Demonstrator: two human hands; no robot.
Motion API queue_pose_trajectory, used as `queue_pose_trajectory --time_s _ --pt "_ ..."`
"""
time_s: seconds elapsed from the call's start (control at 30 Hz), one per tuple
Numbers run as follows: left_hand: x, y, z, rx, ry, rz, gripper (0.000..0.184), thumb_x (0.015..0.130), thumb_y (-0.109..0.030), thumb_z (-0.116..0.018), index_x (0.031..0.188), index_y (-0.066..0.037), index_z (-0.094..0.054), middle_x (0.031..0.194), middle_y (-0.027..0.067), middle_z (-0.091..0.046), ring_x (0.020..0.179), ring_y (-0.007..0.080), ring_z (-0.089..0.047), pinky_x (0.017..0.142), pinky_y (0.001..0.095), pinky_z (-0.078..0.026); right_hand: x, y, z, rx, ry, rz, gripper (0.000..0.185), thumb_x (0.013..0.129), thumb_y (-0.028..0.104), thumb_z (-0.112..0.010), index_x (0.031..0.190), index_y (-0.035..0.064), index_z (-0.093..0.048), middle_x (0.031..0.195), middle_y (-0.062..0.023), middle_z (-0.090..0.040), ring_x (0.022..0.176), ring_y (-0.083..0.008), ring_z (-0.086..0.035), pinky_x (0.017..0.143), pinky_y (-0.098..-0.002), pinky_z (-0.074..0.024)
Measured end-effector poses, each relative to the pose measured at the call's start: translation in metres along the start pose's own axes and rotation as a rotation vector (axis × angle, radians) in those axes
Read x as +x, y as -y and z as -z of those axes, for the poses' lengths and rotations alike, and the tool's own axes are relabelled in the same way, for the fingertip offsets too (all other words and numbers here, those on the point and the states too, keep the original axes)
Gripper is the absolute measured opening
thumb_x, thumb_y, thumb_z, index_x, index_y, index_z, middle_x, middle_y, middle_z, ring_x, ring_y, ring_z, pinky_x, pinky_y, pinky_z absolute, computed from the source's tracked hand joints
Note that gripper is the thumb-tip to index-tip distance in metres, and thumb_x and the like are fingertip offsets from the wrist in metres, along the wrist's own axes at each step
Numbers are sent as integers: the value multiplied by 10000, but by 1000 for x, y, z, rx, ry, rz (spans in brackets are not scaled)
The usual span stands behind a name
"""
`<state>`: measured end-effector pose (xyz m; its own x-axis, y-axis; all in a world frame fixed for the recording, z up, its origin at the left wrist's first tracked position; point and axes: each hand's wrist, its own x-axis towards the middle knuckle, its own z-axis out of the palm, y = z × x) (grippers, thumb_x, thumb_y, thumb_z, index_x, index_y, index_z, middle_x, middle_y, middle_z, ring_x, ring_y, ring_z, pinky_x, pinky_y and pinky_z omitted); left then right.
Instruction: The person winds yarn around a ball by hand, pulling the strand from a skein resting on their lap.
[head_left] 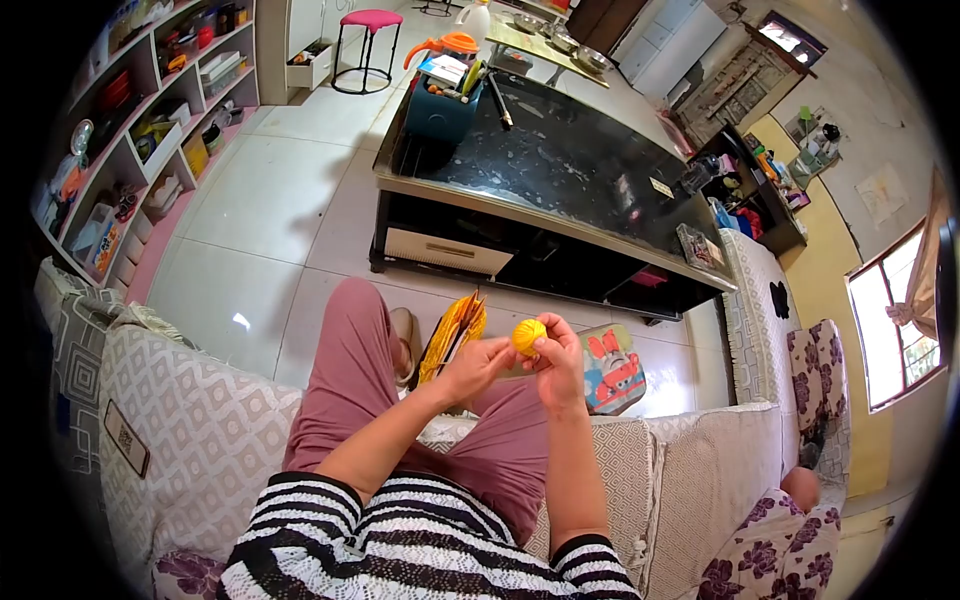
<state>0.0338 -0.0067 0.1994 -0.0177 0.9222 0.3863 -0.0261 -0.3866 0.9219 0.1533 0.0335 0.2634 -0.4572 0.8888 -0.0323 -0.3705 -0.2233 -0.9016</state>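
In front of my knees, my right hand (560, 362) holds a small yellow ball (528, 338) between thumb and fingers. Curved ridges run over the ball, like wound yarn. My left hand (480, 368) is closed in a pinch at the ball's lower left side; whatever lies between those fingertips is too small to make out. Below the left hand, a yellow and orange bag (455, 332) stands upright on the floor between my legs. A low stool with a cartoon print (613, 370) is just beyond my right hand.
A black-topped table (590, 165) stands ahead, with a blue container (437, 112) of odds and ends at its left end. The patterned sofa (215, 405) is under me, a phone (127, 438) lying on its left. Shelves (150, 90) line the left wall; a pink stool (370, 20) stands farther back.
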Motion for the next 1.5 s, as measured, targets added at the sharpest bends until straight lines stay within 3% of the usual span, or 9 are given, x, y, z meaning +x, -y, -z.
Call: queue_pose_trajectory --time_s 0.2,0.33,0.57,0.7,0.8,0.97,1.07,1.2,1.5 --pt "2 -11 11 92 244 39 187 840 -177 -478 752 -14 -506 635 3 -480 578 77 -441 525 214 -363 3 -13 18 -627 -116 114 217 637 -24 -569 840 5 -500 760 -12 -518 593 -60 -502 501 -174 -403" --pt "3 -18 13 -70 -36 119 240 835 -236 -488 729 -20 -499 575 2 -457 542 62 -409 500 232 -361 -7 -10 22 -360 188 -289 224 632 -3 -559 845 7 -491 800 -32 -528 589 -81 -519 505 -183 -418" --pt "-4 12 -3 -49 -41 159 235 855 -231 -439 768 -18 -488 593 44 -481 559 97 -463 514 252 -372 -7 -4 13 118 52 -81 266 665 59 -529 912 23 -441 763 -80 -541 601 -161 -550 504 -224 -455" --pt "-7 4 -8 4 151 154 235 842 -229 -436 769 -16 -502 615 99 -512 546 174 -482 528 282 -384 -2 4 5 -199 -141 83 233 654 15 -562 862 22 -458 740 -37 -522 562 -95 -516 487 -188 -415" --pt "-2 -11 0 29 259 144 237 863 -221 -423 741 -28 -484 630 7 -451 579 73 -408 526 217 -347 1 -10 22 -518 -164 47 216 637 -31 -564 828 20 -479 727 -21 -505 544 -66 -499 463 -173 -388" --pt "3 -21 18 -136 121 182 182 843 -173 -460 727 -34 -474 624 -30 -426 587 36 -384 506 193 -330 -9 -12 29 -553 61 -183 232 625 -39 -566 836 23 -491 759 -16 -501 561 -59 -502 465 -171 -399" --pt "5 -10 16 -93 -21 133 193 826 -175 -484 742 -4 -511 593 33 -491 541 74 -424 491 223 -354 -16 -6 23 -86 254 -332 292 628 -18 -562 898 39 -467 796 -20 -509 648 -85 -528 496 -176 -430" --pt "0 5 5 14 -7 145 181 836 -179 -465 756 -20 -500 599 28 -464 558 92 -421 513 231 -354 -11 -3 12 126 121 -70 270 666 14 -541 912 42 -434 838 -64 -512 620 -131 -536 512 -201 -451" --pt "3 -26 10 -62 66 109 184 835 -169 -468 728 -20 -488 621 -16 -444 578 53 -394 521 203 -346 -6 -14 24 -455 -18 -22 263 658 -18 -557 897 36 -462 819 -31 -498 662 -84 -511 546 -190 -432"
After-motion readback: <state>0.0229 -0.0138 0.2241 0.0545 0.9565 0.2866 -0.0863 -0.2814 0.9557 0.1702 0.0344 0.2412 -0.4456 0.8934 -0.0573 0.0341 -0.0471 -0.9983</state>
